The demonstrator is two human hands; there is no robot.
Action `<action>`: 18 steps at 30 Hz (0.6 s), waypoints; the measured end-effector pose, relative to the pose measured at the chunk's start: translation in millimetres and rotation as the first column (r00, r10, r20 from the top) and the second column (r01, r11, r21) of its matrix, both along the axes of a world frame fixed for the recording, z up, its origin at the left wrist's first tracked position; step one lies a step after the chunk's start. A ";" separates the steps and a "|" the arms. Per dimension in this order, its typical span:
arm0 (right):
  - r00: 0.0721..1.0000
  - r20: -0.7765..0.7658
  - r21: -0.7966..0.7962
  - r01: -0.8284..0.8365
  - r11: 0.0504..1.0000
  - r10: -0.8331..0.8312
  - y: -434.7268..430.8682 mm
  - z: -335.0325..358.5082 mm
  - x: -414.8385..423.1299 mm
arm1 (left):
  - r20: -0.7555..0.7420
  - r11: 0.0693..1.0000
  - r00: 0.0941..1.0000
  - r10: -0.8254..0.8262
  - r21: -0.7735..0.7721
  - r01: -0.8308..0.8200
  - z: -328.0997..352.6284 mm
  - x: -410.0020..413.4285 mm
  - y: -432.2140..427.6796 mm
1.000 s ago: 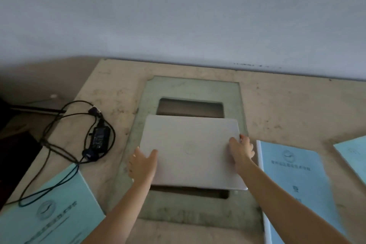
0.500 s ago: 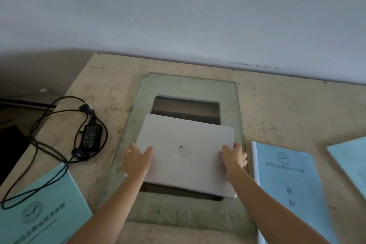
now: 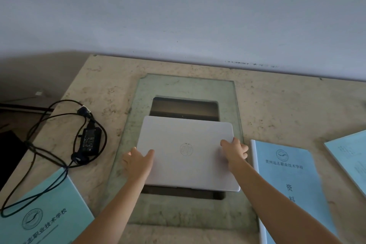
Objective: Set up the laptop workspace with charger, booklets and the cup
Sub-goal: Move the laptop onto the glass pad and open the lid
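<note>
A closed white laptop (image 3: 186,152) lies over a dark rectangular opening in a glass panel (image 3: 178,89) set in the stone table. My left hand (image 3: 136,161) grips its left edge and my right hand (image 3: 234,150) grips its right edge. A black charger brick (image 3: 89,141) with looped cable lies on the table to the left. A teal booklet (image 3: 45,218) sits at the near left, partly under the cable. A blue booklet (image 3: 289,180) lies right of the laptop, and another (image 3: 350,156) is cut off at the right edge. No cup is in view.
The stone table (image 3: 277,101) meets a pale wall (image 3: 178,16) at the back. Its left edge drops to a dark floor area (image 3: 10,144). The dark opening (image 3: 184,108) shows behind the laptop.
The view has shifted slightly; the laptop stays over the opening with both hands holding its sides, and my hands have slid a little along the edges.
</note>
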State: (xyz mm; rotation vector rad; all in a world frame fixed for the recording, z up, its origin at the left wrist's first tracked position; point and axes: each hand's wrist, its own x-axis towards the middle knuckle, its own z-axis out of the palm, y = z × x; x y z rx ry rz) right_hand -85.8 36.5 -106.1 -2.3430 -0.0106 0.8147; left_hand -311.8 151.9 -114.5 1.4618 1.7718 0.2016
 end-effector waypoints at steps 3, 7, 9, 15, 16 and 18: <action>0.999 -0.011 -0.053 -0.037 0.998 0.036 0.6 3.1 4.3 | -0.020 1.000 1.000 0.003 -0.003 -0.003 0.5 -0.3 -0.3; 0.996 -0.044 -0.083 -0.076 0.994 0.073 1.4 7.4 8.3 | -0.019 1.000 1.000 -0.020 -0.003 0.020 2.7 -1.5 -1.3; 0.995 -0.049 -0.110 -0.096 0.989 0.091 1.6 9.3 8.3 | -0.020 0.999 0.999 -0.044 -0.013 0.044 3.1 -4.0 -1.1; 0.724 0.373 -0.228 -0.535 0.813 0.581 3.0 6.6 -51.9 | 0.071 0.988 0.985 -0.154 0.012 0.154 5.2 -26.6 -2.1; 0.621 0.390 -0.242 -0.643 0.726 0.680 4.2 4.7 -68.7 | 0.131 0.988 0.979 -0.156 0.009 0.156 6.7 -29.1 -1.9; 0.428 0.356 -0.292 -0.793 0.534 0.831 5.4 -1.0 -95.5 | 0.258 0.992 0.958 -0.124 0.001 0.128 9.8 -32.2 -1.7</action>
